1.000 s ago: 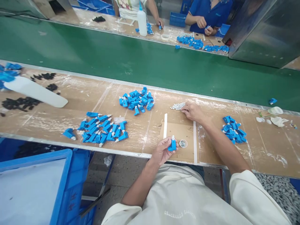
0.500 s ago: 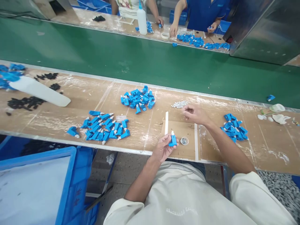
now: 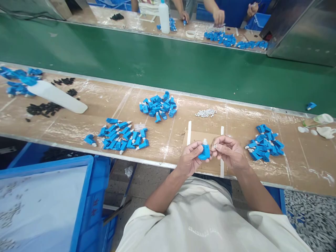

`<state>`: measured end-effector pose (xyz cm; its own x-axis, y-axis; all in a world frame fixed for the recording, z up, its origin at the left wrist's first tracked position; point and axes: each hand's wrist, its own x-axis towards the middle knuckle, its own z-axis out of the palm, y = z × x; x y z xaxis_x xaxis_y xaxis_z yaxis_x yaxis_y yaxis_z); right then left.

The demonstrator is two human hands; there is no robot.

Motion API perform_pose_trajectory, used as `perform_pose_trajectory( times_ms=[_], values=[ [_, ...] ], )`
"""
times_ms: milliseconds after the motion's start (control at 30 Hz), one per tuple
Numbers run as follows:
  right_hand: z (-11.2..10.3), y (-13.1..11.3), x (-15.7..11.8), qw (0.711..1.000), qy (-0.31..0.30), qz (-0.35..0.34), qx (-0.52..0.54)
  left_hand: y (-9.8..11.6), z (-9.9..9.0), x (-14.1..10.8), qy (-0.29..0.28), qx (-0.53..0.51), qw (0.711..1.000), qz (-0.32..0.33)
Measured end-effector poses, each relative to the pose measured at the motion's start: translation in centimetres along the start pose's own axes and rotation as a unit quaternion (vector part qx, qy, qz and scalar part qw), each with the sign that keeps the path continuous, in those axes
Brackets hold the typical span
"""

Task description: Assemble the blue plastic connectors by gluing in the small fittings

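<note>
My left hand is closed on a blue plastic part, its white tip pointing up. Just beside it, my right hand pinches a small whitish piece between thumb and fingertips. That piece is close to the blue part's right side; whether they touch I cannot tell. Both hands are over a cardboard sheet between two white tape strips, near the bench's front edge. Beyond them lies a small heap of whitish pieces. To the right is a pile of blue parts.
More blue parts lie in a middle pile and a front-left pile. A white bottle lies on its side near black pieces. A green belt runs behind the bench; co-workers' hands are across it.
My right hand has come back from beside the whitish heap to the blue part, a small piece now in its fingers. The small round cup is now hidden. The view has shifted slightly.
</note>
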<state>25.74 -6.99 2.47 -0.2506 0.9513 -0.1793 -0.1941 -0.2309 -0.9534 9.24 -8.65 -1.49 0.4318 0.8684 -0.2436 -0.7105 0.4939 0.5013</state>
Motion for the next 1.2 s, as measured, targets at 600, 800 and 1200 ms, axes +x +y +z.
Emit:
perform_pose_trajectory(
  times_ms=[600,800,1200],
  values=[
    [0.5,2.3,-0.5,0.996,0.043,-0.055,0.060,-0.2,-1.1,-0.5,0.056,-0.024,0.998,-0.017],
    [0.4,2.6,-0.6,0.995,0.076,-0.051,0.035,-0.1,-1.1,-0.7,0.066,-0.031,0.997,-0.020],
    [1.0,2.4,-1.8,0.995,0.067,-0.061,-0.042,-0.4,-1.4,-0.3,0.059,0.018,0.998,0.030]
  ],
)
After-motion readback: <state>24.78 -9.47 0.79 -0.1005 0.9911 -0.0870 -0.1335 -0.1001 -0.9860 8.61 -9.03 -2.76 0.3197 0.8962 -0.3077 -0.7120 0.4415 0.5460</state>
